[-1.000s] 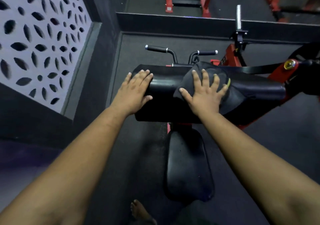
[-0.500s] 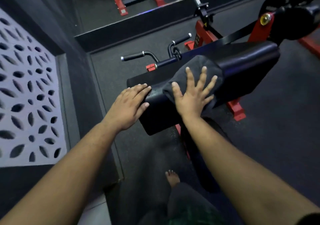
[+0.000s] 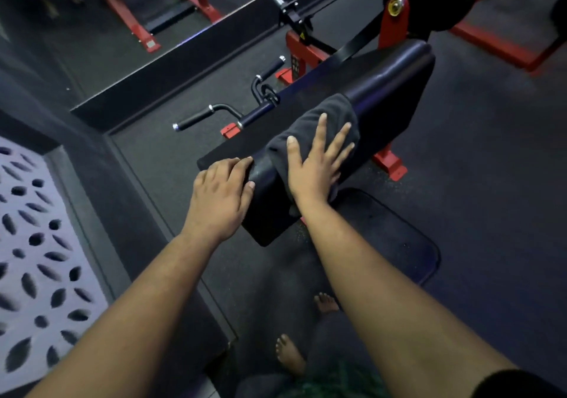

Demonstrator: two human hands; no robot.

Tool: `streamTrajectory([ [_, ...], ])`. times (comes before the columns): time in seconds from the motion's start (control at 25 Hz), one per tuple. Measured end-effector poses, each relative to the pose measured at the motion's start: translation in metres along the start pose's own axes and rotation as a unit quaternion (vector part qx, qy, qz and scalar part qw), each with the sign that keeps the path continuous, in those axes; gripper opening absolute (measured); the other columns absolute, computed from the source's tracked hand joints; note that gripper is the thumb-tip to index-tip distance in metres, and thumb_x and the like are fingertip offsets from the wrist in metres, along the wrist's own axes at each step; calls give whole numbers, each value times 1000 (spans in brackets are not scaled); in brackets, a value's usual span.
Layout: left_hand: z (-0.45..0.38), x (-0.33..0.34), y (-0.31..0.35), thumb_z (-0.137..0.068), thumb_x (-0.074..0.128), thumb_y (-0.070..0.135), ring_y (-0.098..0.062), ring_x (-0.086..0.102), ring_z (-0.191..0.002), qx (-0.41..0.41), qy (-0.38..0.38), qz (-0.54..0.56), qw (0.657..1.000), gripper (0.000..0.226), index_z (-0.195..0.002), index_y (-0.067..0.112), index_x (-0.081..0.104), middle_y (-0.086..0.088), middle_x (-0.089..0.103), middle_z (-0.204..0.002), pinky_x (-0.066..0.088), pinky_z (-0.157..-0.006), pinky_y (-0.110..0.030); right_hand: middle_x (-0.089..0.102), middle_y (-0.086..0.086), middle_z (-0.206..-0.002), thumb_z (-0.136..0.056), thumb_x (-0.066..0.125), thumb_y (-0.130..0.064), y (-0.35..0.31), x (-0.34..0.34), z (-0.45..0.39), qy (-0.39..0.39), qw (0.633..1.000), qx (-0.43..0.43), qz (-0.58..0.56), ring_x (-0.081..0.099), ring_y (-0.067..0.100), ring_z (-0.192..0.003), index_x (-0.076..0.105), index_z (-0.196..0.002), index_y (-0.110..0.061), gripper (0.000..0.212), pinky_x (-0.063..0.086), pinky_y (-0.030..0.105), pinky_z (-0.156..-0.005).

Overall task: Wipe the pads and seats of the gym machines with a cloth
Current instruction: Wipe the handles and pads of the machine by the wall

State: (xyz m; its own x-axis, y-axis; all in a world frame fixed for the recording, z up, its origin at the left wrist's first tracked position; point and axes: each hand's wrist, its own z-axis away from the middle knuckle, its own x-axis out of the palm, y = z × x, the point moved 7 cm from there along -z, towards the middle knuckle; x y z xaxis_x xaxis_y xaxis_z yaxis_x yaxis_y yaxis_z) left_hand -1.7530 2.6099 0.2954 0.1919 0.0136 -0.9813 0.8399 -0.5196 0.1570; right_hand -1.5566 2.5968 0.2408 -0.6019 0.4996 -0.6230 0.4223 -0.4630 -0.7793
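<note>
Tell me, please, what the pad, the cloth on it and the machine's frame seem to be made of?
Pad: likely black vinyl or leatherette, smooth with soft sheen.
Cloth: dark grey fabric, matte and fuzzy, draping in folds; perhaps microfibre or terry.
Frame: red-painted metal, apparently steel.

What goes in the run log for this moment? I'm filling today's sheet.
step: wiping pad | right hand: flat on cloth | left hand: resting on black pad end | seat: untouched
</note>
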Motion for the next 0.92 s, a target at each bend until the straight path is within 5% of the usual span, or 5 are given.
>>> streamTrajectory([
  [0.48, -156, 54, 135, -101, 39, 55, -19, 11, -157, 150, -101, -130, 975, 75, -162, 24, 8, -1, 5, -171, 14, -124, -52, -17, -9, -168, -98, 38, -68, 67, -113, -225, 23, 999, 33, -35, -12, 29, -155, 11, -157, -51, 67, 15, 68, -118],
  [0.72, -188, 72, 163, -100, 43, 54, -24, 8, -157, 182, -99, -134, 969, 78, -163, 25, 7, -3, 4, -171, 19, -125, -50, -11, -6, -170, -94, 49, -67, 74, -96, -215, 69, 989, 54, -120, -10, 30, -155, 14, -157, -50, 74, 9, 71, -114],
  [0.84, -187, 72, 160, -100, 43, 52, -26, 10, -157, 185, -88, -134, 970, 77, -163, 23, 10, -6, 7, -171, 23, -124, -51, -2, 1, -171, -96, 49, -60, 94, -99, -228, 118, 978, 16, -173, -1, 26, -156, 18, -156, -47, 69, 12, 50, -119],
  [0.92, -188, 74, 160, -99, 41, 53, -27, 11, -157, 188, -81, -138, 969, 77, -163, 22, 12, -7, 8, -170, 24, -123, -51, 8, 12, -170, -97, 42, -57, 130, -84, -238, 149, 960, 34, -235, 8, 28, -156, 22, -158, -31, 70, 7, 37, -123],
])
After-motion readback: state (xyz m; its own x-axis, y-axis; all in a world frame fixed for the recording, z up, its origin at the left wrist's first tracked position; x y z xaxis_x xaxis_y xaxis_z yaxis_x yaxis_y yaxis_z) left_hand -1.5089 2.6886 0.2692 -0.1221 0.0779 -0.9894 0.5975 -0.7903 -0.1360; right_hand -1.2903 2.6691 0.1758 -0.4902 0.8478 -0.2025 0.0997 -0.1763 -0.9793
